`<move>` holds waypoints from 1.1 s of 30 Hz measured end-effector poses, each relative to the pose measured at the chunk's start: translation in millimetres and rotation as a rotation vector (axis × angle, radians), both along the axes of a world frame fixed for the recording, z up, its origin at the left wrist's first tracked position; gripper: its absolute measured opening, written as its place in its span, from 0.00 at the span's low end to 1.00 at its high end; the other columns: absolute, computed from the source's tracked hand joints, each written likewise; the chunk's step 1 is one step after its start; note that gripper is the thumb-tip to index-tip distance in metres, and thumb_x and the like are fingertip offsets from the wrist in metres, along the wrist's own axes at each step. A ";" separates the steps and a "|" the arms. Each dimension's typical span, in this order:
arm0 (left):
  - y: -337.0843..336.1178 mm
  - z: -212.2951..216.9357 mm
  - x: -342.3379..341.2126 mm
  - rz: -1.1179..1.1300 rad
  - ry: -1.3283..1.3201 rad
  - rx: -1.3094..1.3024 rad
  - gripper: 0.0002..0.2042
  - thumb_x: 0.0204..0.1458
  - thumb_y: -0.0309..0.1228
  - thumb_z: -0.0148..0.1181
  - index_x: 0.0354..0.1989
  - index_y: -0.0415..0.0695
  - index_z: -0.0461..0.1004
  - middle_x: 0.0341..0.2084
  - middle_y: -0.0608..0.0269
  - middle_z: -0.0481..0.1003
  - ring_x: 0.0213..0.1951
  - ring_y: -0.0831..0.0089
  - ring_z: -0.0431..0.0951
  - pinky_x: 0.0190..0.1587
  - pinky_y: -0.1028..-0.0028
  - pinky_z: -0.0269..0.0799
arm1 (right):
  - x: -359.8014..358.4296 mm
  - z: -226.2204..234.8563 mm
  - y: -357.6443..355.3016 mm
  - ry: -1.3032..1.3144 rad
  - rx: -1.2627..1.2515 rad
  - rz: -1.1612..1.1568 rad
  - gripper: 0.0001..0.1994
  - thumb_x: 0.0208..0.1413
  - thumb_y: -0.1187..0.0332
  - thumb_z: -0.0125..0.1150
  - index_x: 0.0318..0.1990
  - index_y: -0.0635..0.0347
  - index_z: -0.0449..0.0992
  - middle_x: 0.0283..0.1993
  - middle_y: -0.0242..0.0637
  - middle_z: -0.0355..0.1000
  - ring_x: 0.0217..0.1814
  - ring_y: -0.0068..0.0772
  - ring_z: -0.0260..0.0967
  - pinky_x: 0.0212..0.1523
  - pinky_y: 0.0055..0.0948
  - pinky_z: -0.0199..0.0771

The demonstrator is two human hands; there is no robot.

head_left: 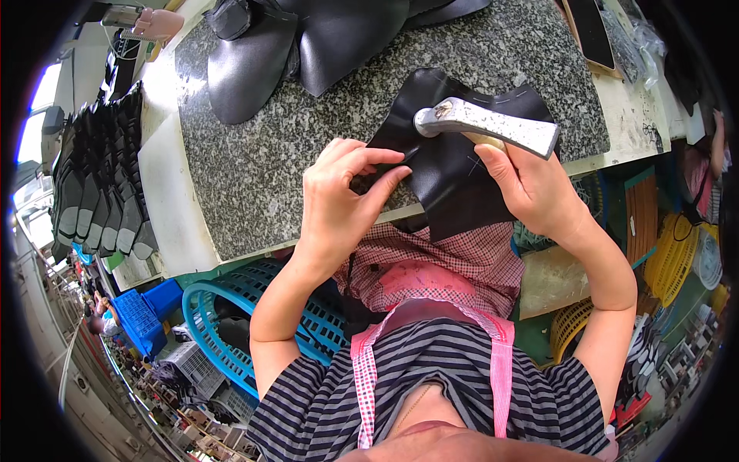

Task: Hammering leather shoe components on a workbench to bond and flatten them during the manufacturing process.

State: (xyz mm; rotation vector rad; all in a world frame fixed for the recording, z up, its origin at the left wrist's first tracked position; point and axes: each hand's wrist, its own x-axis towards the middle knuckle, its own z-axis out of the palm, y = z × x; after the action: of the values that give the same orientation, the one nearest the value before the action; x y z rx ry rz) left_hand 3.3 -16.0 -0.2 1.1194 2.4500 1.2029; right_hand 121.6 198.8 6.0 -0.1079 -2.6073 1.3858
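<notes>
Hammering step, by the look: your left hand (339,204) pinches the black leather piece (454,177) at its near-left edge, your right hand (531,189) grips the hammer (485,123) over it; next blow wants fingertips clear

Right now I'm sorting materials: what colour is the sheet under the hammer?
Black sheet, clearest in the head view.

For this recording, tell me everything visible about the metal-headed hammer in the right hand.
The hammer with a grey metal head has a long, worn, speckled head with a rounded striking face at its left end and a flatter, wider right end. A pale wooden handle shows just beneath it, mostly hidden in the right hand, which grips it close under the head. The head lies roughly level, tilted slightly down to the right, over the black leather piece on the speckled granite slab; whether its face touches the leather is unclear.
</notes>
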 end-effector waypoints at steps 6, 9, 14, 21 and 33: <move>-0.3 4.1 -3.3 0.027 -0.045 -0.044 0.10 0.44 0.26 0.74 0.36 0.42 0.83 0.27 0.61 0.77 0.29 0.70 0.75 0.34 0.72 0.74 | 0.8 0.1 0.9 0.001 -0.008 -0.007 0.12 0.66 0.66 0.53 0.43 0.68 0.78 0.21 0.51 0.68 0.23 0.55 0.68 0.25 0.42 0.66; 0.6 7.9 -5.2 0.028 -0.033 -0.083 0.10 0.44 0.28 0.74 0.36 0.42 0.83 0.28 0.61 0.78 0.29 0.70 0.75 0.35 0.72 0.73 | 1.9 2.5 1.0 -0.017 0.001 -0.003 0.12 0.66 0.66 0.53 0.43 0.68 0.78 0.21 0.51 0.68 0.23 0.55 0.68 0.25 0.42 0.66; 2.4 12.8 -5.5 0.036 -0.014 -0.133 0.10 0.45 0.30 0.74 0.36 0.42 0.83 0.28 0.61 0.77 0.30 0.69 0.75 0.37 0.70 0.73 | 2.4 11.5 2.5 -0.023 0.074 -0.011 0.11 0.65 0.68 0.55 0.44 0.68 0.77 0.22 0.50 0.69 0.23 0.53 0.70 0.25 0.40 0.67; 1.1 11.6 -8.1 0.007 -0.015 -0.151 0.12 0.45 0.32 0.74 0.36 0.42 0.83 0.25 0.60 0.75 0.31 0.66 0.75 0.37 0.68 0.73 | 6.3 41.8 -5.1 -0.149 0.173 0.123 0.10 0.64 0.71 0.54 0.46 0.68 0.75 0.31 0.49 0.73 0.28 0.46 0.74 0.31 0.37 0.72; -2.6 4.8 -8.2 0.008 0.029 -0.106 0.12 0.44 0.33 0.74 0.36 0.43 0.81 0.26 0.59 0.74 0.33 0.63 0.75 0.37 0.65 0.72 | -2.9 38.3 -8.2 -0.176 0.175 0.172 0.07 0.59 0.73 0.54 0.40 0.67 0.66 0.22 0.53 0.70 0.28 0.60 0.72 0.28 0.49 0.70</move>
State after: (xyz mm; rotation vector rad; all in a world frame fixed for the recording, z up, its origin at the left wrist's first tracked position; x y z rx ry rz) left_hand -4.9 -18.6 4.6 1.1058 2.5101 1.0518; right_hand 118.6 190.6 44.3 0.0207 -2.9327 1.2425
